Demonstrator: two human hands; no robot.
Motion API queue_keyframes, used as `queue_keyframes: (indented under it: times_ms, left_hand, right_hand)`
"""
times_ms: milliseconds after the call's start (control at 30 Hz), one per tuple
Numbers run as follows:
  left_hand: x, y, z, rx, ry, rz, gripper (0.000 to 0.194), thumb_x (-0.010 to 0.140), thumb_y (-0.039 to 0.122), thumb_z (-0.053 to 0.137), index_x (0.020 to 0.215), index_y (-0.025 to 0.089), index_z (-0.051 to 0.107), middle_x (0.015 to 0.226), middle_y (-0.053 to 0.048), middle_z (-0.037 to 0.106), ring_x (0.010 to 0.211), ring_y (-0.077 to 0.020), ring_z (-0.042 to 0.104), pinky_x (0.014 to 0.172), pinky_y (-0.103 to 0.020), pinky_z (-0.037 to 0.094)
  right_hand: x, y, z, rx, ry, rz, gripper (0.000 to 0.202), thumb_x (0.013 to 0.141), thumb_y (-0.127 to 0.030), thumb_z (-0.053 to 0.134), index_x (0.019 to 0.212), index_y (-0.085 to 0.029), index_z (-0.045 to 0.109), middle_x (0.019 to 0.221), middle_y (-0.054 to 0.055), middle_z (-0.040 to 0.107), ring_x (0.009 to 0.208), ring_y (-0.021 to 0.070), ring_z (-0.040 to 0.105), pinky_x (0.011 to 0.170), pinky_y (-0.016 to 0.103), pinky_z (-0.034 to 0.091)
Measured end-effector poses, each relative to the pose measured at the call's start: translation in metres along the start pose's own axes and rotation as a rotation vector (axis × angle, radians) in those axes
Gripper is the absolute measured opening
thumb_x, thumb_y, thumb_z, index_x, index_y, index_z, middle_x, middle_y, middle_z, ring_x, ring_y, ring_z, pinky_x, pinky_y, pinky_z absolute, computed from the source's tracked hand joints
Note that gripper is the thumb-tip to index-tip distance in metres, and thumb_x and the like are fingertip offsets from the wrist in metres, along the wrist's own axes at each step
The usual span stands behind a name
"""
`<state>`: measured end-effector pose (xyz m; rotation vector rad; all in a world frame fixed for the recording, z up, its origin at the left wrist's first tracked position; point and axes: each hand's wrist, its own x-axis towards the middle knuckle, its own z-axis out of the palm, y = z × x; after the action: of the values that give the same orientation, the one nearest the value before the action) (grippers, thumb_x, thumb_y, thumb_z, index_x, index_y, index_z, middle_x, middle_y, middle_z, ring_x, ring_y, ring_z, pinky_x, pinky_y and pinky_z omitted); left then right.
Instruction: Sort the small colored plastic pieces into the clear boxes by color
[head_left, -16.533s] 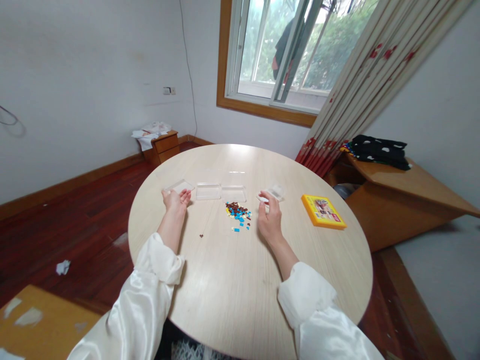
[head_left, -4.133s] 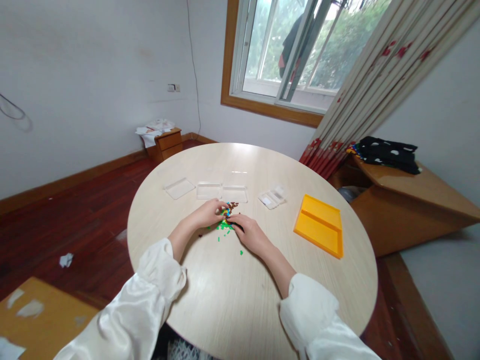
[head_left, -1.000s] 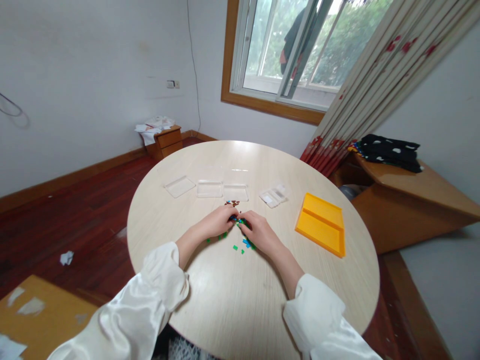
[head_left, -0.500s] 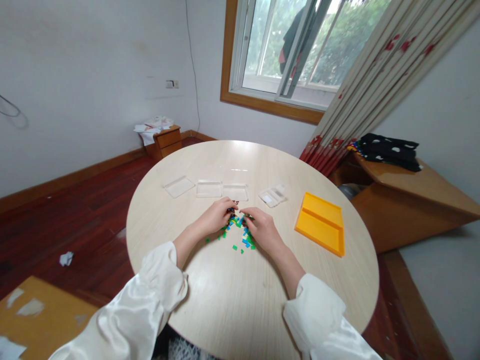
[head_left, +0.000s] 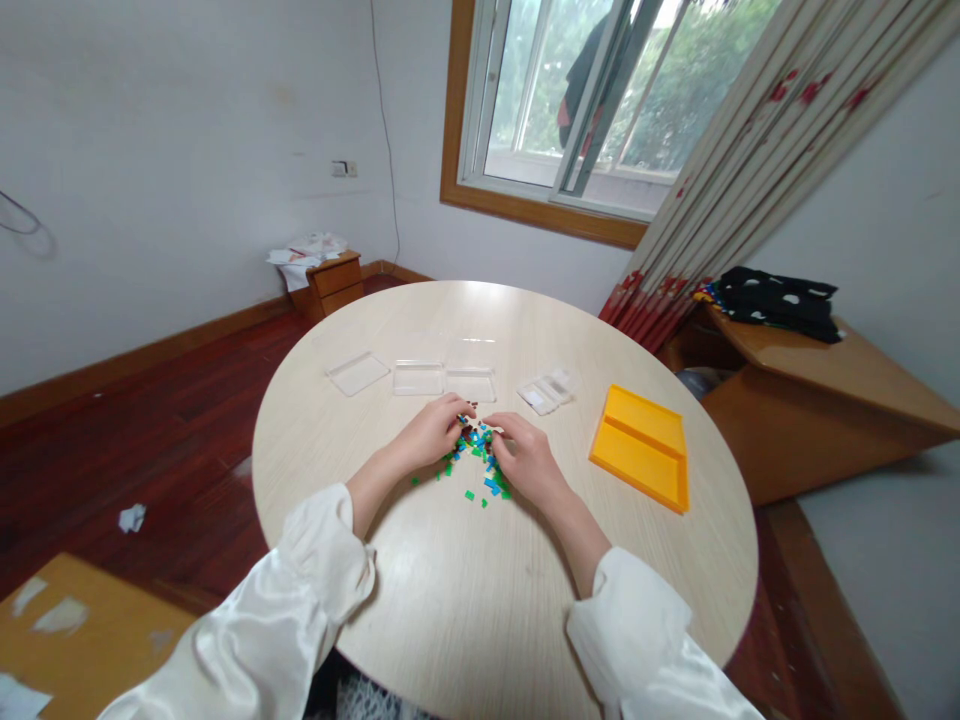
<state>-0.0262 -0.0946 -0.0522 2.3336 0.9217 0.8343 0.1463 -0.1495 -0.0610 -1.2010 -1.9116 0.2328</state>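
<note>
A pile of small blue, green and dark brown plastic pieces (head_left: 478, 442) lies on the round table, with a few loose green ones nearer me. My left hand (head_left: 435, 430) rests at the left side of the pile, its fingers curved and apart. Opposite it, my right hand (head_left: 523, 450) touches the right side, index finger and thumb spread. Both palms face inward and partly cover the pieces. I make out nothing gripped in either hand, though the fingertips are partly hidden.
Behind the pile stand shallow clear plastic trays (head_left: 418, 378) and a flat clear lid (head_left: 358, 374). A clear plastic packet (head_left: 547, 391) lies right of them. Farther right is a yellow two-compartment tray (head_left: 641, 447). The round table's (head_left: 465, 620) edge curves around all this.
The fingers of both hands have loosened, and more blue and brown pieces now show between them in the middle of the pile. Arms and trays have stayed in place.
</note>
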Motion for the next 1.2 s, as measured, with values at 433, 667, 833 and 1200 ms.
queue_keyframes:
  times_ms: [433, 667, 833, 1200]
  left_hand:
    - [-0.002, -0.013, 0.002, 0.338, -0.021, -0.276, 0.033, 0.079, 0.009, 0.041, 0.104, 0.012, 0.063, 0.109, -0.014, 0.059, 0.105, -0.024, 0.054, 0.094, -0.036, 0.042]
    - [-0.001, -0.014, 0.009, 0.298, -0.128, -0.167, 0.033, 0.076, 0.01, 0.043, 0.101, 0.014, 0.066, 0.11, -0.011, 0.063, 0.103, -0.0237, 0.055, 0.094, -0.035, 0.041]
    - [0.0, -0.007, 0.0, 0.139, -0.198, -0.129, 0.031, 0.075, 0.008, 0.039, 0.086, 0.015, 0.067, 0.089, -0.007, 0.067, 0.084, -0.0169, 0.059, 0.079, -0.027, 0.044]
    - [-0.02, -0.011, -0.073, -0.334, -0.662, -0.493, 0.018, 0.066, 0.03, 0.065, 0.069, 0.015, 0.057, 0.054, 0.002, 0.058, 0.048, -0.0086, 0.052, 0.048, -0.019, 0.038]
  right_hand:
    - [-0.001, 0.012, -0.015, -0.349, -0.17, 0.431, 0.024, 0.078, -0.006, 0.044, 0.084, -0.013, 0.066, 0.088, 0.011, 0.068, 0.086, 0.0188, 0.061, 0.083, 0.03, 0.045]
    - [-0.001, 0.0, -0.002, -0.167, -0.316, 0.215, 0.029, 0.079, -0.003, 0.043, 0.091, -0.014, 0.067, 0.091, 0.009, 0.066, 0.087, 0.0158, 0.059, 0.083, 0.028, 0.044]
    - [0.0, -0.003, -0.004, -0.051, -0.296, 0.197, 0.031, 0.074, -0.001, 0.041, 0.085, -0.016, 0.066, 0.086, 0.006, 0.067, 0.082, 0.0145, 0.059, 0.078, 0.027, 0.043]
    - [0.004, -0.004, -0.047, 0.248, -0.667, 0.563, 0.024, 0.062, -0.006, 0.036, 0.051, -0.016, 0.055, 0.048, -0.002, 0.054, 0.048, 0.0085, 0.049, 0.052, 0.019, 0.037]
